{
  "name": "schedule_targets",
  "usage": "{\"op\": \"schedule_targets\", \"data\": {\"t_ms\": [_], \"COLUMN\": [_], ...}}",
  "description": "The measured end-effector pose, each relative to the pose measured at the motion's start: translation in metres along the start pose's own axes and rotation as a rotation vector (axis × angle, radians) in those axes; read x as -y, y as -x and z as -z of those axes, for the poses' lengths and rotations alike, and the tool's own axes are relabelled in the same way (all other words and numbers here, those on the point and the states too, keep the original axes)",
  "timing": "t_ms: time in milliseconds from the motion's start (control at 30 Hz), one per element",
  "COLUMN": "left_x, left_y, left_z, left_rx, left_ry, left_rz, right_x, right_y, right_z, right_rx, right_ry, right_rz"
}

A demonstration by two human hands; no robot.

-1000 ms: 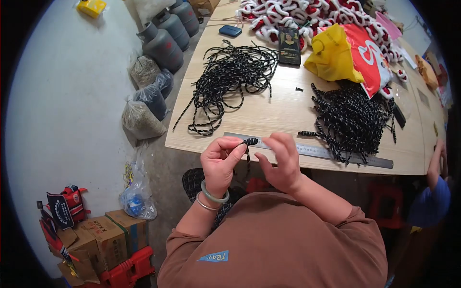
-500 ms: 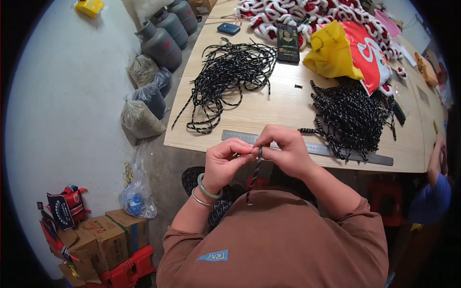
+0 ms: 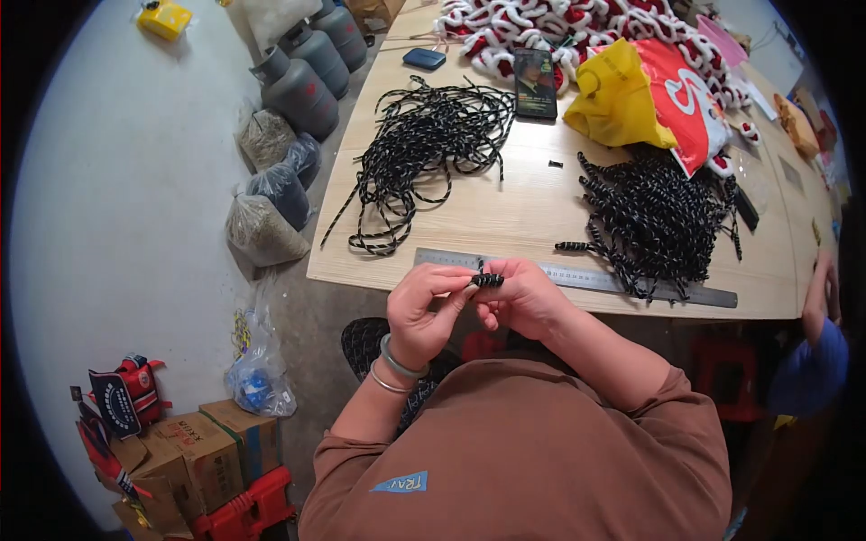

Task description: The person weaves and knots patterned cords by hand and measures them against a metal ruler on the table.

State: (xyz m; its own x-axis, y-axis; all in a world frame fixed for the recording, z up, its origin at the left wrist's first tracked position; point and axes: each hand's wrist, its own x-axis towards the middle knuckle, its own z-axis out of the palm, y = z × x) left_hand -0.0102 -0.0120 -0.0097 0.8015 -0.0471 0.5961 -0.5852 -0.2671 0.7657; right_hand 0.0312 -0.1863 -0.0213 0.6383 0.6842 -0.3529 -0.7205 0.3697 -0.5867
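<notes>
Between my fingers is a short black cord (image 3: 488,280) with light flecks, wound into a tight coil. My left hand (image 3: 429,298) pinches the coil's left end between thumb and fingers. Around its right end, my right hand (image 3: 530,296) closes with thumb and index finger, and a short bit of cord sticks up above. Both hands are just off the table's front edge, by a steel ruler (image 3: 577,274). Right of them lies a pile of coiled black cords (image 3: 654,221), one coiled piece (image 3: 574,246) poking out leftward. Loose uncoiled cords (image 3: 433,144) form a heap at the left.
On the table (image 3: 492,212) are a phone (image 3: 535,86), a dark blue box (image 3: 425,59), a yellow bag (image 3: 618,95), a red bag (image 3: 686,99) and red-white fluffy trims (image 3: 577,22). Gas cylinders (image 3: 298,95) and cardboard boxes (image 3: 194,451) stand left. Another person's arm (image 3: 818,298) is at the right edge.
The cord that hung straight down from my fingers is now wound into a short coil. My right hand has shifted slightly down, and its fingers have turned around the coil.
</notes>
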Motion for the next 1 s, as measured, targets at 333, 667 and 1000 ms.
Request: {"op": "schedule_targets", "data": {"t_ms": [333, 667, 1000], "left_x": [0.005, 0.001, -0.01], "left_y": [0.002, -0.001, -0.002], "left_z": [0.0, 0.002, -0.001], "left_rx": [-0.137, 0.01, 0.104], "left_ry": [0.415, 0.697, 0.035], "left_rz": [0.426, 0.702, -0.039], "right_x": [-0.006, 0.012, 0.026], "right_y": [0.01, 0.009, 0.005], "right_z": [-0.016, -0.014, -0.004], "right_rx": [-0.441, -0.082, -0.032], "right_ry": [1.509, 1.413, 0.107], "right_rz": [1.507, 1.372, 0.056]}}
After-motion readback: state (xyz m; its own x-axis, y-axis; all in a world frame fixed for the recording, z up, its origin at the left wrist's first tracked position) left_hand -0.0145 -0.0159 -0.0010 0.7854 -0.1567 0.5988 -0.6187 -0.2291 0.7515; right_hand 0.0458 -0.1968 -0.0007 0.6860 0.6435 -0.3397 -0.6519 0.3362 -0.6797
